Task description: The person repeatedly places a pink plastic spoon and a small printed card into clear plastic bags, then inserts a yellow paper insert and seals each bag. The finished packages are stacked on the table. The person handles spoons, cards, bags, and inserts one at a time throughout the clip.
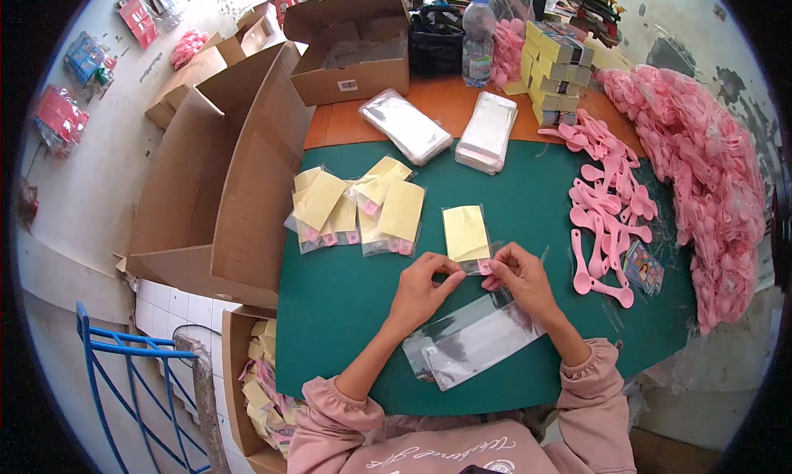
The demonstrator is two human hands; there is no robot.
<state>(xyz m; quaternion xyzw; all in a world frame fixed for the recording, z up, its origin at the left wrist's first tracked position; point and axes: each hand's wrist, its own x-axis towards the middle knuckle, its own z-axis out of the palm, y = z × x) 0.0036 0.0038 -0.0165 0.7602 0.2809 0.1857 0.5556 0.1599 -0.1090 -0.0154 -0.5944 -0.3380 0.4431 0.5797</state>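
Before me lies a clear plastic bag with a yellow card in it. A pink handle end shows at the bag's lower right. My left hand pinches the bag's lower left edge between thumb and forefinger. At its lower right corner, beside the pink end, my right hand is closed on the bag too. Below my hands, flat empty clear bags overlap on the green table mat. To the left sits a cluster of similar filled bags with yellow cards and pink ends.
Loose pink spoons lie at right near a small picture packet, beside a heap of wrapped pink spoons. Behind stand two clear bag stacks, card stacks and a water bottle. Cardboard boxes flank the left edge.
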